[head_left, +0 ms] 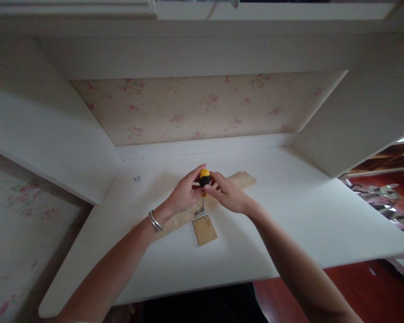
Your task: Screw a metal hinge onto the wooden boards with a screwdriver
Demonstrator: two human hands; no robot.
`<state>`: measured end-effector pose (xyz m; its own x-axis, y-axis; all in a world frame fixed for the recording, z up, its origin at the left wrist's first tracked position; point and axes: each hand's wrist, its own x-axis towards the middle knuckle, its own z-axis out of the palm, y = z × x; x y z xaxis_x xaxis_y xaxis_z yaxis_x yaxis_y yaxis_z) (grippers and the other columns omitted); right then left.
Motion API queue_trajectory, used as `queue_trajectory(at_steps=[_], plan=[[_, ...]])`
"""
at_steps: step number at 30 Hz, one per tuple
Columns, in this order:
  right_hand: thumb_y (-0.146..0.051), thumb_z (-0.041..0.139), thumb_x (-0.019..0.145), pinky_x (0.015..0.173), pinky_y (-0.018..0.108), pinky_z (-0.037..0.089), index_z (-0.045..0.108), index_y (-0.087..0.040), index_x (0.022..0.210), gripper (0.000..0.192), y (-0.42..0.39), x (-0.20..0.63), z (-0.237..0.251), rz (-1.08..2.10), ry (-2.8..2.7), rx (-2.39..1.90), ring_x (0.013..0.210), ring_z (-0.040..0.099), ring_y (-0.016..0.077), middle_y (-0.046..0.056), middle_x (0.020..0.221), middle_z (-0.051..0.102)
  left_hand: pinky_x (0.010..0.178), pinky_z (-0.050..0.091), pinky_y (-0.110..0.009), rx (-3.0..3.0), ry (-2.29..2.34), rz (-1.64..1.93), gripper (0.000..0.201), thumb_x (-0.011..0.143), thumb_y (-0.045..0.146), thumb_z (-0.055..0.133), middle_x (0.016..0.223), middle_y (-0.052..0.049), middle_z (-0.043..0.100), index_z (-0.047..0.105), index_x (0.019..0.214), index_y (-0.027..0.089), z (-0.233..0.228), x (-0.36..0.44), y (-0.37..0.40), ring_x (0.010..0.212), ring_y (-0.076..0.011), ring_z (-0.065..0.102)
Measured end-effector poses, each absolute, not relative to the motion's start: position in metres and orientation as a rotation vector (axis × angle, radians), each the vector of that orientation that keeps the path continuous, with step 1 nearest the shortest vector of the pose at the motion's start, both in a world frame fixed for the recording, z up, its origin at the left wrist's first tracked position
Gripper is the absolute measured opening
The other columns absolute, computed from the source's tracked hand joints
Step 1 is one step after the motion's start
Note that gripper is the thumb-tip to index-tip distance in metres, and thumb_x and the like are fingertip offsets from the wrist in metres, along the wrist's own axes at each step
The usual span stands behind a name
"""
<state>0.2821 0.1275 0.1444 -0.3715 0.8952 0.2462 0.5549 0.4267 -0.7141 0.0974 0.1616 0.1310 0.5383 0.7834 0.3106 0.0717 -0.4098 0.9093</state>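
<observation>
A screwdriver [205,179] with a yellow and black handle stands nearly upright between my hands. My left hand [185,192] closes on the handle from the left, a silver bangle at its wrist. From the right, my right hand [229,193] has its fingers and thumb around the same handle. The metal shaft runs down to a small metal hinge [199,213], which lies at the edge of a long wooden strip [178,220]. Just below the hinge is a small square wooden piece [205,231] with small dark holes near its upper edge. My hands hide the strip's middle.
A small pile of screws [136,178] lies at the left of the white tabletop [289,215]. White side panels [343,121] rise left and right, with flowered wallpaper [202,107] behind. A shelf edge [202,56] spans above. Shiny objects [384,202] stand beyond the right edge.
</observation>
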Motion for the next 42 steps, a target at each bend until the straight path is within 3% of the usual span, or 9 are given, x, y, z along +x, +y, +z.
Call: queue_trajectory(at_steps=[5,7,9,14,25,30,34,37,42], plan=[[-0.052,0.073,0.070,0.106,0.048,0.024,0.034,-0.025,0.141,0.086,0.167,0.334,0.102,0.809,-2.507,-1.267,0.130,0.029,0.0296,0.011,0.142,0.035,0.088,0.052,-0.035,1.839,0.727,0.864,0.060,0.081,0.015,0.062,0.127,-0.011,0.047,0.036,0.135,0.025,0.143,0.090,0.162,0.107,-0.0211,0.055],[-0.058,0.074,0.065,0.106,0.059,0.007,0.033,-0.030,0.143,0.092,0.177,0.341,0.081,0.664,-2.662,-1.443,0.135,0.016,0.0358,0.010,0.146,0.029,0.090,0.050,-0.036,1.830,0.678,0.835,0.054,0.083,0.016,0.059,0.129,-0.011,0.047,0.038,0.132,0.024,0.148,0.089,0.161,0.110,-0.0215,0.054],[-0.063,0.068,0.069,0.105,0.061,0.002,0.032,-0.029,0.144,0.089,0.179,0.341,0.064,0.559,-2.729,-1.487,0.133,0.019,0.0364,0.011,0.145,0.032,0.094,0.047,-0.037,1.834,0.639,0.803,0.048,0.086,0.017,0.055,0.130,-0.011,0.047,0.040,0.131,0.024,0.153,0.090,0.162,0.113,-0.0215,0.052],[-0.070,0.062,0.071,0.100,0.045,0.026,0.047,-0.027,0.133,0.077,0.167,0.334,0.044,0.256,-2.738,-1.393,0.113,0.045,0.0297,0.010,0.125,0.052,0.096,0.045,-0.037,1.864,0.653,0.763,0.044,0.085,0.016,0.055,0.123,-0.009,0.054,0.046,0.128,0.023,0.157,0.094,0.166,0.110,-0.0208,0.054],[-0.076,0.049,0.076,0.093,0.042,0.034,0.048,-0.020,0.130,0.077,0.132,0.328,0.027,0.053,-2.510,-1.580,0.106,0.044,0.0307,0.013,0.118,0.051,0.077,0.050,-0.029,2.411,1.052,0.883,0.039,0.076,0.036,0.070,0.101,-0.004,0.055,0.053,0.107,0.019,0.169,0.098,0.170,0.089,-0.0170,0.057],[-0.077,0.048,0.077,0.093,0.042,0.034,0.049,-0.019,0.128,0.077,0.132,0.327,0.029,0.039,-2.502,-1.576,0.105,0.044,0.0305,0.013,0.117,0.051,0.065,0.045,-0.028,3.032,1.007,0.261,0.031,0.087,0.046,0.053,0.102,-0.005,0.052,0.055,0.109,0.024,0.205,0.098,0.168,0.076,-0.0171,0.057],[-0.078,0.047,0.076,0.093,0.042,0.034,0.049,-0.020,0.128,0.078,0.131,0.327,0.030,0.056,-2.494,-1.580,0.106,0.044,0.0306,0.013,0.118,0.051,0.059,0.039,-0.027,3.141,0.559,-0.218,0.023,0.083,0.030,0.060,0.115,-0.004,0.051,0.059,0.106,0.025,0.238,0.095,0.176,0.073,-0.0141,0.056],[-0.078,0.047,0.076,0.093,0.042,0.033,0.048,-0.020,0.129,0.078,0.130,0.327,0.030,0.053,-2.481,-1.593,0.107,0.043,0.0307,0.013,0.119,0.051,0.059,0.036,-0.027,3.102,0.413,-0.376,0.022,0.079,0.020,0.062,0.103,-0.002,0.059,0.062,0.101,0.027,0.253,0.103,0.185,0.070,-0.0144,0.056],[-0.079,0.047,0.075,0.093,0.042,0.033,0.049,-0.021,0.127,0.079,0.131,0.326,0.030,0.053,-2.480,-1.600,0.106,0.044,0.0308,0.012,0.119,0.051,0.063,0.039,-0.032,3.097,0.692,-0.479,0.027,0.085,0.040,0.055,0.080,-0.010,0.064,0.068,0.083,0.017,0.257,0.127,0.189,0.071,-0.0226,0.058]])
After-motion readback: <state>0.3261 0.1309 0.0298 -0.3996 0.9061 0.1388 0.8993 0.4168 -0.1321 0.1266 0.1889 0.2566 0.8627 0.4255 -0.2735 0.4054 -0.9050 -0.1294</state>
